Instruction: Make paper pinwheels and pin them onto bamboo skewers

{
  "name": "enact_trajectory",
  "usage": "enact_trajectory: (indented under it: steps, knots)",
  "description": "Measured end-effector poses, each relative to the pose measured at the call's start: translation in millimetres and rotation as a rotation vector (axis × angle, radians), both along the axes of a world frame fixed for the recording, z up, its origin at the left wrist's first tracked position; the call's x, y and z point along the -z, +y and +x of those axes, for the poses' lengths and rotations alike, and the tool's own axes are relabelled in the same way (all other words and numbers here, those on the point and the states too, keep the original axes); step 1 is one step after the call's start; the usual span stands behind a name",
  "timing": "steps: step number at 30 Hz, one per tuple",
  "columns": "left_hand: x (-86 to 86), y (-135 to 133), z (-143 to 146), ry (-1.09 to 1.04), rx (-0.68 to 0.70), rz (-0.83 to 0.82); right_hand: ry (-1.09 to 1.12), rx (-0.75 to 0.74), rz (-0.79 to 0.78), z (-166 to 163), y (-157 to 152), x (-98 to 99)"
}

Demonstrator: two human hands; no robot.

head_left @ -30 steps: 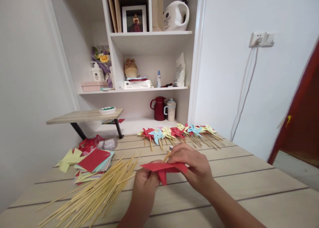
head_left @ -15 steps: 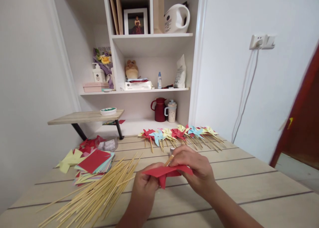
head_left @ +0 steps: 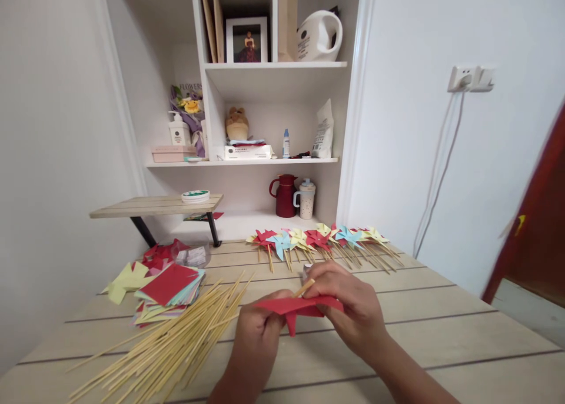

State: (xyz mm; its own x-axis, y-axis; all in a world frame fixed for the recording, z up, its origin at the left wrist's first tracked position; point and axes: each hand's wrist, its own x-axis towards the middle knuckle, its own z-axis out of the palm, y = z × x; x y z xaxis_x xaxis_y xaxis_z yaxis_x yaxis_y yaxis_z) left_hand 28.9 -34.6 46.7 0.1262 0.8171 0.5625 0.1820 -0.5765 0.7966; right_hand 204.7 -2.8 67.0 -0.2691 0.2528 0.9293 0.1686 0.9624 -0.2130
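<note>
A red paper pinwheel [head_left: 295, 307] is held flat between both hands just above the wooden table [head_left: 441, 327]. My left hand [head_left: 258, 327] pinches its left side from below. My right hand [head_left: 348, 304] is closed over its right side and centre, fingers curled on top. The tip of a thin wooden stick [head_left: 304, 287] pokes up through the pinwheel by my right fingers. A loose pile of wooden sticks [head_left: 176, 339] lies to the left of my hands.
A stack of coloured paper squares [head_left: 168, 289] and cut paper shapes [head_left: 128, 277] lie at the left. A row of finished pinwheels [head_left: 322, 239] lies at the table's far edge. Behind stand white shelves with a red jug [head_left: 285, 195] and a small side shelf [head_left: 156, 207].
Both hands and the pinwheel kept the same grip. The view has drifted slightly, so everything sits a little further right and lower in the picture.
</note>
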Motion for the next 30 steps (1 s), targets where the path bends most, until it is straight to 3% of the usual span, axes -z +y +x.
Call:
enact_trajectory:
  steps: [10, 21, 30]
  knots:
    - [4.9, 0, -2, 0.115, -0.063, 0.186, -0.024, -0.026, 0.037, 0, -1, -0.5]
    - [-4.1, -2, -5, 0.194, -0.260, 0.632, 0.075, -0.084, 0.067, -4, -4, 0.0]
    - [-7.4, -2, -8, 0.231, -0.268, 0.701, 0.005, 0.058, 0.196, -4, -10, -6.7]
